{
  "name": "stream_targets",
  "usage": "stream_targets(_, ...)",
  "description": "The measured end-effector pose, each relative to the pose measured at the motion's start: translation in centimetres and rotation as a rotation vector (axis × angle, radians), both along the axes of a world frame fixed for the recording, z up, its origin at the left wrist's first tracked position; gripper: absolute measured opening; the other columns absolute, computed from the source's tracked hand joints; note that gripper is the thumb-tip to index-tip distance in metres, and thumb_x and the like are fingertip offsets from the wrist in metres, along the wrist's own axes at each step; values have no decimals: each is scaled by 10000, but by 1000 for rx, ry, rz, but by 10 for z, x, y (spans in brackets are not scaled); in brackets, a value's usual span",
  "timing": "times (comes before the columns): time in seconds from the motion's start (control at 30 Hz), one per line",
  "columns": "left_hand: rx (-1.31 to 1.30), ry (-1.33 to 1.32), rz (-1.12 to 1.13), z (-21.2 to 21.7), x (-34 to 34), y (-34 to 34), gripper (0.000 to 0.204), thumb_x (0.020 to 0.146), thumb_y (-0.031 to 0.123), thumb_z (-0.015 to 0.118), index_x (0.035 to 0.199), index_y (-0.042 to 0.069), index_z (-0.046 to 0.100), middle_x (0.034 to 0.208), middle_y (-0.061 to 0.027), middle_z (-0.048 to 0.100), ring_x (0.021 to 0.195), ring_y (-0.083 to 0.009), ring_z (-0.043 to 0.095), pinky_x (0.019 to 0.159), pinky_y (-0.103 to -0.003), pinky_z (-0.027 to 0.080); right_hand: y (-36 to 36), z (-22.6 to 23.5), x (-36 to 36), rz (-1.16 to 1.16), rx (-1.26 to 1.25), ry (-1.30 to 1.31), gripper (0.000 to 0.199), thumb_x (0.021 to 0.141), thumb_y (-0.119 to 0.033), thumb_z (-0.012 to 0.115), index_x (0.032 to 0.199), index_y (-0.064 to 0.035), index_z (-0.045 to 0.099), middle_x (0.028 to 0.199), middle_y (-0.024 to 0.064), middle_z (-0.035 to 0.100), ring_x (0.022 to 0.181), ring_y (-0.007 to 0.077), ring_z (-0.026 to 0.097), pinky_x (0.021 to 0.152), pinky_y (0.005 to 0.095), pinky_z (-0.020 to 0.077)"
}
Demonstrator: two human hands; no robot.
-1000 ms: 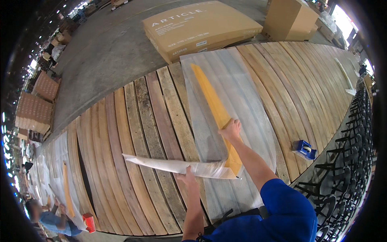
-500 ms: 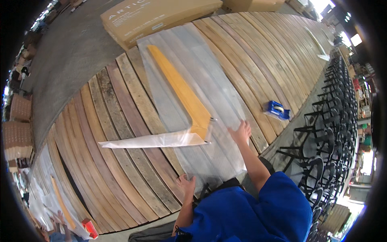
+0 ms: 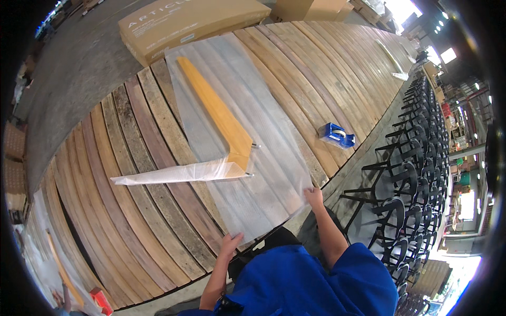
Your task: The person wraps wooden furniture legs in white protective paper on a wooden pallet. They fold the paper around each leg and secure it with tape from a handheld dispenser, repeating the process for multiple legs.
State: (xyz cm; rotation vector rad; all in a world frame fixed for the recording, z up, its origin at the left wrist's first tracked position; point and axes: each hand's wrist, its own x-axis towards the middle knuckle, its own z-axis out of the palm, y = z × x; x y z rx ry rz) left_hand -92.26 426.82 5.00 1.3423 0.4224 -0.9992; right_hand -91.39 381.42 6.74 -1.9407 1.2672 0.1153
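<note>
A thin, translucent white foam sheet [image 3: 269, 197] lies flat on the slatted wooden table. My left hand [image 3: 231, 244] pinches its near left corner between thumb and fingers. At the near right corner, my right hand [image 3: 313, 197] is closed on the sheet's edge. On the sheet rests a V-shaped wooden furniture leg [image 3: 213, 108], away from both hands. One limb is bare yellow-brown wood; the other, pointing left, is covered in white foam wrap [image 3: 168, 174]. Two small metal pins [image 3: 255, 146] stick out near the bend.
A blue tape dispenser [image 3: 337, 136] stands on the table slats [image 3: 311, 95] to the right. Behind the table is a large cardboard box [image 3: 195, 26]. Rows of black chairs [image 3: 400, 200] line the right side. At lower left, another person's hand [image 3: 62, 297] is near a red object [image 3: 100, 301].
Both hands have gone from open to closed on the sheet's near corners. My right hand has come nearer to me, and the sheet's near edge looks straighter.
</note>
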Motion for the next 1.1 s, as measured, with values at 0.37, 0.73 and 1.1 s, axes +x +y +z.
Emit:
stream_targets(0.37,-608,286,920,70,113,-36,208,987,315,575,958,116,631,923,-44,675,797,-221,637,713,-385,527,4,100,233,-55,600,-438,326,885,-266,697,1075,-2,693,985,76,679,767,171,645,692,295,476)
stream_targets(0.73,-107,194,1898,83,298,-64,221,1010,282,502,1121,105,573,1117,-50,655,928,-183,599,800,-318,500,49,3,485,202,579,-122,217,845,-193,662,888,14,710,809,102,733,589,187,673,529,294,501)
stream_targets(1.1,794,-1239,-626,45,323,-223,552,887,259,682,1388,100,512,1455,-143,491,1365,-382,423,1113,-488,366,60,-12,463,40,527,-334,404,845,-331,734,1109,-27,704,1088,166,722,1060,306,672,929,386,499)
